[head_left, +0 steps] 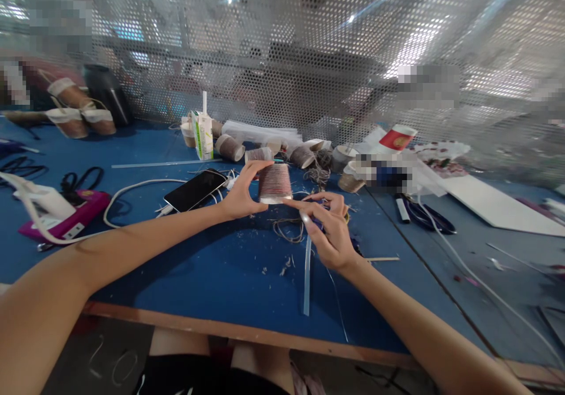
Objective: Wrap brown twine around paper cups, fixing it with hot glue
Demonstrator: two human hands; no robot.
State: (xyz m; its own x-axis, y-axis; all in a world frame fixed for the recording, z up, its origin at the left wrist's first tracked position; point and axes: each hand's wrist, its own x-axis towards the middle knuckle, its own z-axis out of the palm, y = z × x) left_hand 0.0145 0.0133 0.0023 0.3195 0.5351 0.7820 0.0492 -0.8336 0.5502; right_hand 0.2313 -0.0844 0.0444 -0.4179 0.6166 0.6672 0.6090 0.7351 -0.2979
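Note:
A small paper cup wound with reddish-brown cord (274, 182) stands upside down, its pale rim at the bottom. My left hand (242, 195) grips it from the left, fingers over the top and thumb near the rim. On the right, my right hand (329, 227) reaches to the cup's lower rim with an index fingertip, touching or almost touching it. Its thumb is apart from that finger, and I see nothing held in it. Below the cup lies a loose tangle of cord (289, 230). A clear flat strip (307, 277) runs toward me beneath my right hand.
Left of the cup lie a black phone (195, 190) and a purple power strip (66, 213) with white cables. Behind stand a drink carton (203, 136) and several cord-wound cups (229, 148). A red cup (398, 138) and a white board (507, 203) are at right. Perforated mesh (273, 59) rises behind.

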